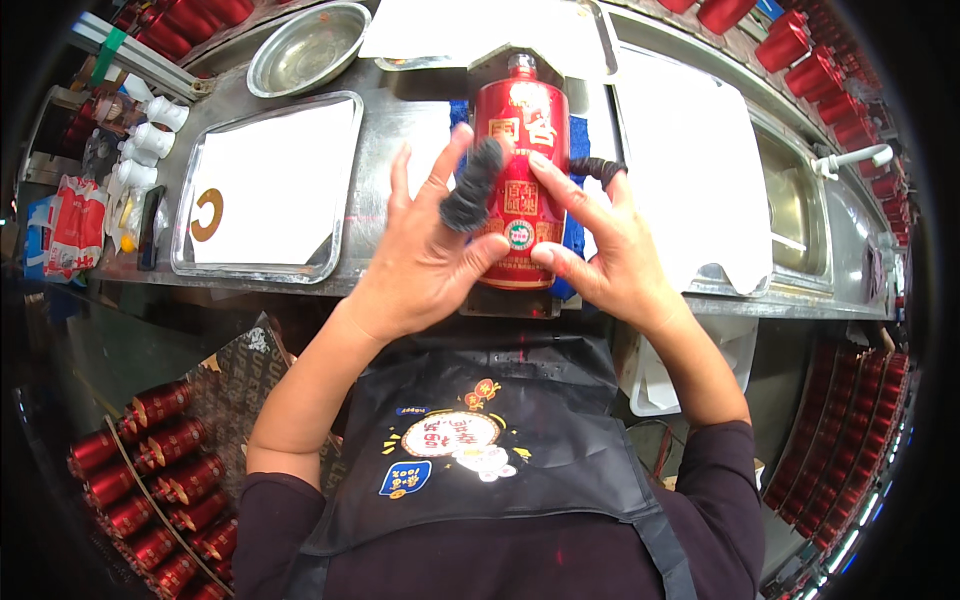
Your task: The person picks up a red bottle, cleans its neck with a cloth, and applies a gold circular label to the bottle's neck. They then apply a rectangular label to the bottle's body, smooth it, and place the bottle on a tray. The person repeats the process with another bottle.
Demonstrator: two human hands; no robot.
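While pressed against a red bottle [520, 140] lying flat on a steel worktop [400, 110], neck pointing away from the body, held both hands spread open rather than clamped. Left hand [425, 250] laid against the bottle's left side, fingers fanned, one finger sheathed in a black ribbed cot [470, 185] resting on the gold label. Right hand [600, 240] set on the right side, thumb touching the lower label, another black cot [598, 168] on a raised finger. Lay on a blue cloth [578, 140] between white sheets. Stood to the left a metal tray [345, 180] with white paper and a brown ring [207, 215], beyond it a round steel bowl [308, 48]. Rows of red bottles [150, 480] lower left.
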